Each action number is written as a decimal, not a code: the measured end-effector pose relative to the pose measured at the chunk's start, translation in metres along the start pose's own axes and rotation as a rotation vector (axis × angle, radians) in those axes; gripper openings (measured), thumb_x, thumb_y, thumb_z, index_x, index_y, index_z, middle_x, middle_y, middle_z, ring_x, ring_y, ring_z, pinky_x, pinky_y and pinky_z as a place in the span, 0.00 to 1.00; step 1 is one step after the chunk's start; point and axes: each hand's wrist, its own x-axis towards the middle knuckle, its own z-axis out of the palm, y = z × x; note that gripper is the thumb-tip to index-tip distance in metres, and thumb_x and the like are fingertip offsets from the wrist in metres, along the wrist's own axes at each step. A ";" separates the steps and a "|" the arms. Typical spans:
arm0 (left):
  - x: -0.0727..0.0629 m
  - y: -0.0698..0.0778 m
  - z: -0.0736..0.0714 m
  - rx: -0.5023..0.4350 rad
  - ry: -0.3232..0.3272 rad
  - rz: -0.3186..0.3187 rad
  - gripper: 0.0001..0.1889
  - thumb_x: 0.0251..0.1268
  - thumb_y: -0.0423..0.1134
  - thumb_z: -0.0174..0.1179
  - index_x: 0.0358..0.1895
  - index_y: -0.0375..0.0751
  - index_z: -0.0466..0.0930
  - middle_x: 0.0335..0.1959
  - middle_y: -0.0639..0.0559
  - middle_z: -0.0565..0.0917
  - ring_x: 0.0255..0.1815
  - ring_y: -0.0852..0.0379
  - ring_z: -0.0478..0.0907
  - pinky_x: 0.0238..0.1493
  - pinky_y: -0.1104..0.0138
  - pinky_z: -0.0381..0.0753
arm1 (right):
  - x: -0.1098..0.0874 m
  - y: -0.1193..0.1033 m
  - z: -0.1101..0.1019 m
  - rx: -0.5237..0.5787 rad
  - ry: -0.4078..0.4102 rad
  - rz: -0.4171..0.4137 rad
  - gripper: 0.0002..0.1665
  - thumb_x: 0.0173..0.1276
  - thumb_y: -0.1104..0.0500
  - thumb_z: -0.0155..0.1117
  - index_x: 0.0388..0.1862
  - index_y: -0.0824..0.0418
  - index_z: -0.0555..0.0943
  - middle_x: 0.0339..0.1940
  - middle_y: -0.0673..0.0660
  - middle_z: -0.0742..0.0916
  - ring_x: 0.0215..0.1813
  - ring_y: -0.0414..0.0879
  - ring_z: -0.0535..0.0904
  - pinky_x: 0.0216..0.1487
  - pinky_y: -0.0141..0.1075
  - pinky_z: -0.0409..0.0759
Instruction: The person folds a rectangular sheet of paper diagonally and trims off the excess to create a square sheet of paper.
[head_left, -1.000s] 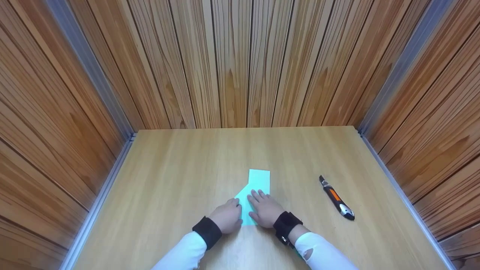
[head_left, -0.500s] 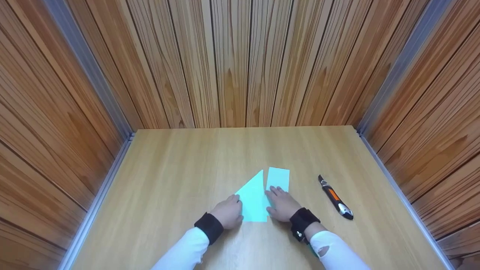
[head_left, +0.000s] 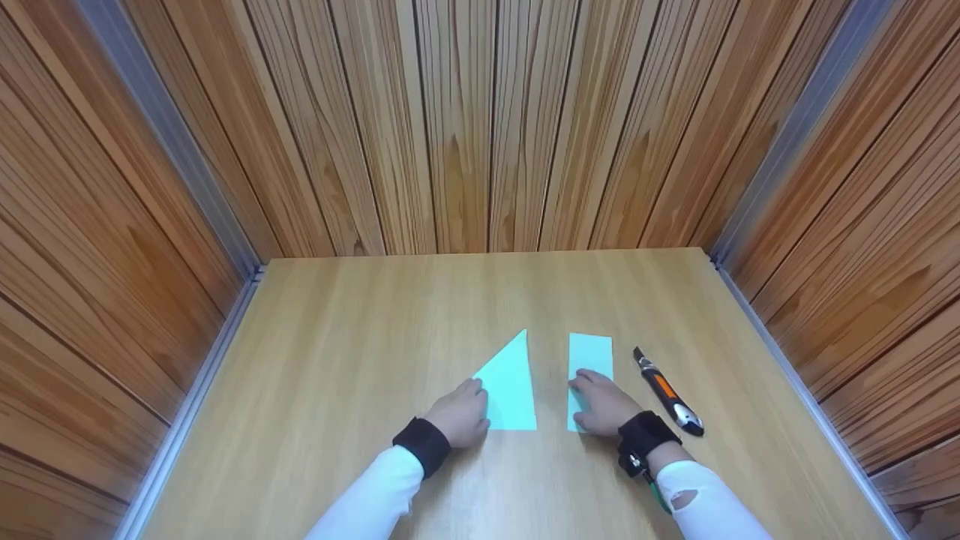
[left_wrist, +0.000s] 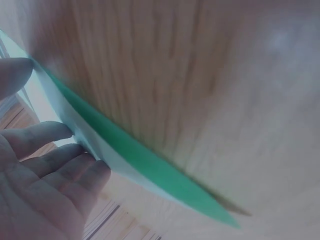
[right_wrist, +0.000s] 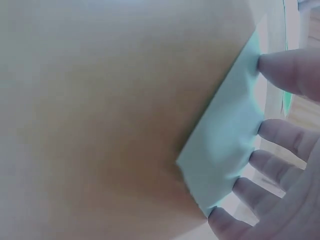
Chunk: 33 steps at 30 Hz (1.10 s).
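On the table lie two separate pieces of pale green paper. The left paper piece (head_left: 511,390) has a slanted left side rising to a point. My left hand (head_left: 459,412) touches its left edge, thumb and fingertips spread along it. In the left wrist view a darker green layer (left_wrist: 150,155) shows along the edge of this paper. To the right is a rectangular paper strip (head_left: 591,352). My right hand (head_left: 606,403) rests its fingertips on it, and in the right wrist view the fingertips press a row along the strip (right_wrist: 220,120), with fingers slightly bent.
A utility knife (head_left: 669,391) with an orange and black handle lies right of the strip, close to my right wrist. Wood-panelled walls (head_left: 450,127) surround the table (head_left: 360,307), with metal rails at both sides.
The strip, at first lying over the other paper, has slid right with my right hand, opening a gap between them. My left hand has stayed almost in place at the left paper.
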 end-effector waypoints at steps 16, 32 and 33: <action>-0.020 -0.006 -0.010 -0.069 -0.003 -0.043 0.19 0.81 0.42 0.62 0.62 0.31 0.84 0.65 0.36 0.83 0.63 0.42 0.82 0.69 0.50 0.84 | 0.012 -0.015 -0.001 -0.034 0.049 0.058 0.35 0.74 0.58 0.68 0.76 0.71 0.75 0.80 0.77 0.72 0.81 0.75 0.69 0.79 0.64 0.71; -0.022 -0.008 -0.006 -0.028 0.036 0.006 0.10 0.75 0.41 0.65 0.39 0.38 0.89 0.37 0.50 0.82 0.36 0.56 0.73 0.41 0.62 0.81 | 0.052 -0.052 0.033 -0.078 0.155 0.016 0.35 0.78 0.45 0.68 0.68 0.73 0.81 0.64 0.74 0.82 0.63 0.67 0.76 0.66 0.61 0.78; -0.023 -0.008 -0.006 -0.016 0.037 0.009 0.10 0.74 0.41 0.66 0.39 0.37 0.89 0.37 0.49 0.82 0.36 0.56 0.73 0.41 0.62 0.81 | 0.053 -0.054 0.034 -0.077 0.157 0.014 0.35 0.77 0.46 0.68 0.68 0.72 0.81 0.62 0.73 0.82 0.61 0.66 0.76 0.65 0.60 0.78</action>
